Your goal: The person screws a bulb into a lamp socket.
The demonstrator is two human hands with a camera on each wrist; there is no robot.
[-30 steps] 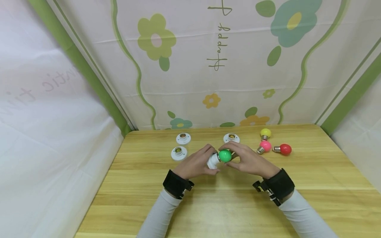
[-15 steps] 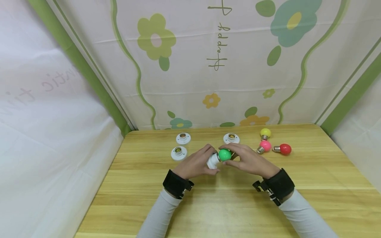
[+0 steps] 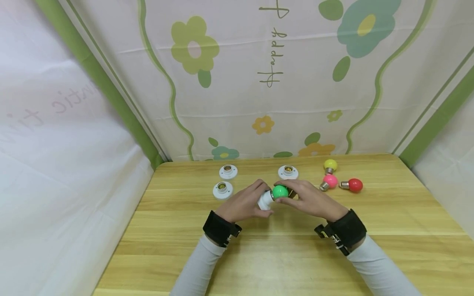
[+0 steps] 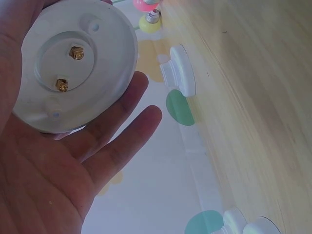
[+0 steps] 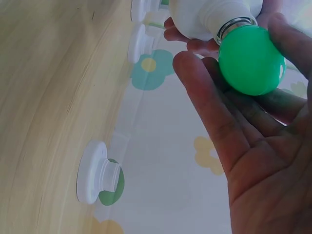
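While the white socket is gripped by the left hand, the green bulb seated in it is pinched by the right hand, above the table.

A staged tabletop recording booth, not a lived-in room: a light wooden table is boxed in on three sides by a flower-printed cloth backdrop lettered "Happy", with green-edged white cloth hung either side of it.
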